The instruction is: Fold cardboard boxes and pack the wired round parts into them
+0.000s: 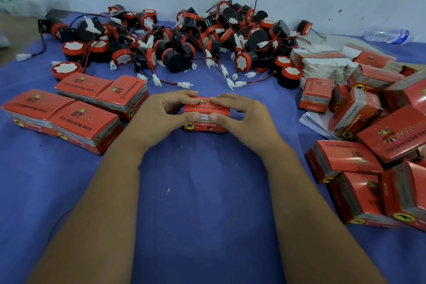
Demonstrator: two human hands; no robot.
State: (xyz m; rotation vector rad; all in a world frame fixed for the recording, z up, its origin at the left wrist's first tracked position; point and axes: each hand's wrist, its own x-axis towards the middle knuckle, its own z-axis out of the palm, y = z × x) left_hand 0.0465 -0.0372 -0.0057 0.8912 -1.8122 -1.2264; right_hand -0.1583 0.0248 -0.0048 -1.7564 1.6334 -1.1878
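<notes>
Red box [207,115] stands on the blue cloth [202,191], centre, gripped from both sides; left hand [159,113] and right hand [239,114] each curl fingers over its top, thumbs pressing the front flap; contents not visible. Four closed boxes [76,108] sit in two rows at left; contents hidden. Loose boxes [378,145] lie heaped at right, beside a stack of flat blanks [327,64]. Wired horns [184,39] lie piled behind, unboxed; a bottle [387,36] lies far right.
</notes>
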